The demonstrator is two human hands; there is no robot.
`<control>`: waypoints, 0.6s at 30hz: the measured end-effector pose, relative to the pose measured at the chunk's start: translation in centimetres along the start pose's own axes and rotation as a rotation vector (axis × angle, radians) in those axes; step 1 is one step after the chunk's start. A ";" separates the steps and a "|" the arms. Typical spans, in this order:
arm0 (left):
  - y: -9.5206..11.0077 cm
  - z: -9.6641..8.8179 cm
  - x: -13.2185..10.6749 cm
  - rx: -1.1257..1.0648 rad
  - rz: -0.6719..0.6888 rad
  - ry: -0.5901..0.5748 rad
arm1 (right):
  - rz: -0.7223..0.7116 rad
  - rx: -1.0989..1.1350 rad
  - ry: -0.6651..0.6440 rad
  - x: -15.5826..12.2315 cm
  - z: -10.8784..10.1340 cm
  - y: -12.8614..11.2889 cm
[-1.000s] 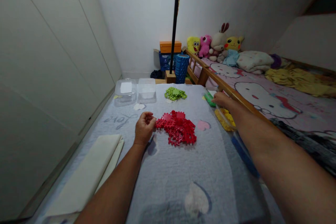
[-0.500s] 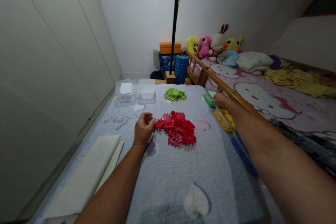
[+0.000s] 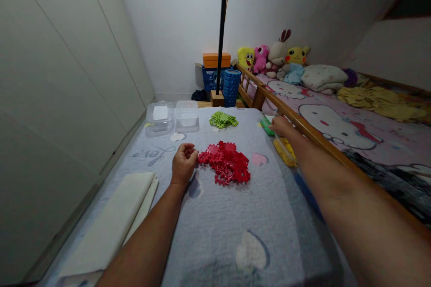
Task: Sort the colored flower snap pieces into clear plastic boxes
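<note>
A heap of red interlocking plastic pieces [image 3: 227, 165] lies in the middle of a grey blanket [image 3: 215, 228]. My left hand [image 3: 182, 165] rests on the blanket at the heap's left edge, fingers curled in a loose fist; whether it holds a piece is hidden. My right hand [image 3: 280, 126] reaches to the blanket's right edge and touches a clear bag of green pieces [image 3: 267, 127]. A bag of yellow pieces [image 3: 285, 151] lies just nearer, beside my forearm. A smaller pile of light green pieces [image 3: 223, 120] sits further back.
Two clear plastic containers [image 3: 172, 117] stand at the back left of the blanket. A folded cream cloth [image 3: 116, 222] lies at the left. A wooden bed rail [image 3: 303, 129] runs along the right, with plush toys [image 3: 272, 56] behind. A black pole [image 3: 220, 31] rises at the back.
Both hands stay where they were. The view has shifted slightly, so everything sits a little to the left.
</note>
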State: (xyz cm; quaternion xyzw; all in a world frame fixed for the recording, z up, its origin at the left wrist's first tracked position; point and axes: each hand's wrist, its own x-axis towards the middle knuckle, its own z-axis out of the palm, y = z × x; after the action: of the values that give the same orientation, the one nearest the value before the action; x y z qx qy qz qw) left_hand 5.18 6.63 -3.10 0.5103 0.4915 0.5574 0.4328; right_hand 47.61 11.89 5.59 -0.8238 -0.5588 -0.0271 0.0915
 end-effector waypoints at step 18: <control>-0.6 -0.3 0.3 0.064 -0.033 0.024 | -0.095 0.387 0.145 -15.4 9.0 -8.9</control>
State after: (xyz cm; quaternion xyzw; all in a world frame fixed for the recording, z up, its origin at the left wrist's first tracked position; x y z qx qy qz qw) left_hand 4.86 6.96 -3.70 0.5092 0.5225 0.5403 0.4193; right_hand 33.08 2.61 -4.46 -0.7595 -0.5837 0.0174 0.2867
